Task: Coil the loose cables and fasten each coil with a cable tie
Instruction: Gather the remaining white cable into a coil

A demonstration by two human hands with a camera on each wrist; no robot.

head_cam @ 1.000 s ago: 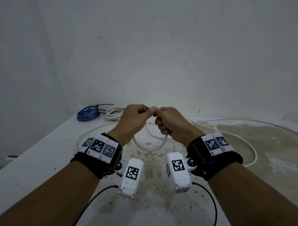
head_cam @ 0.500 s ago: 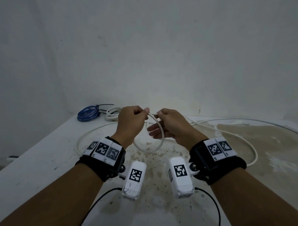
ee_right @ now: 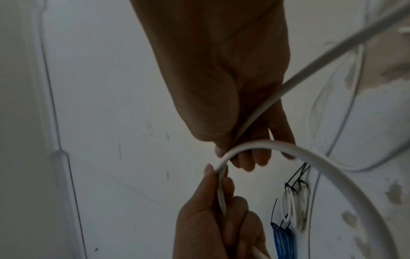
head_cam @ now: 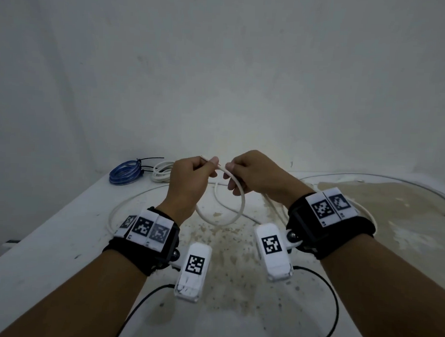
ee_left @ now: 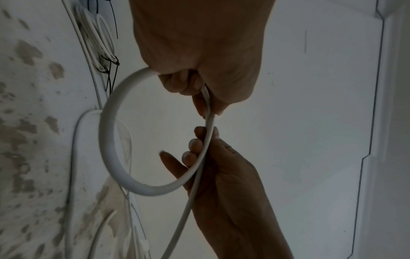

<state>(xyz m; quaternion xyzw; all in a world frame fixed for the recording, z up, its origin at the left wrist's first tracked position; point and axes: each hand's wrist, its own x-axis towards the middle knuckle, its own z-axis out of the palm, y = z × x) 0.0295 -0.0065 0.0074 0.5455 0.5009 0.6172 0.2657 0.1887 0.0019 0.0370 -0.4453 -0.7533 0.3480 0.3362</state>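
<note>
Both hands work above the table (head_cam: pixel 50 238): the left hand (head_cam: pixel 188 177) pinches the white cable (head_cam: pixel 240 206) where its first loop closes, the right hand (head_cam: pixel 256 177) pinches the next stretch to feed another turn; two tied coils (head_cam: pixel 140 169) sit beyond

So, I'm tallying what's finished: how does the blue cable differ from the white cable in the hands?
The blue cable lies on the table, coiled and bound with black ties; the white cable is held up by the left hand and right hand, one loop formed, untied, the rest trailing. Both are round.
</note>
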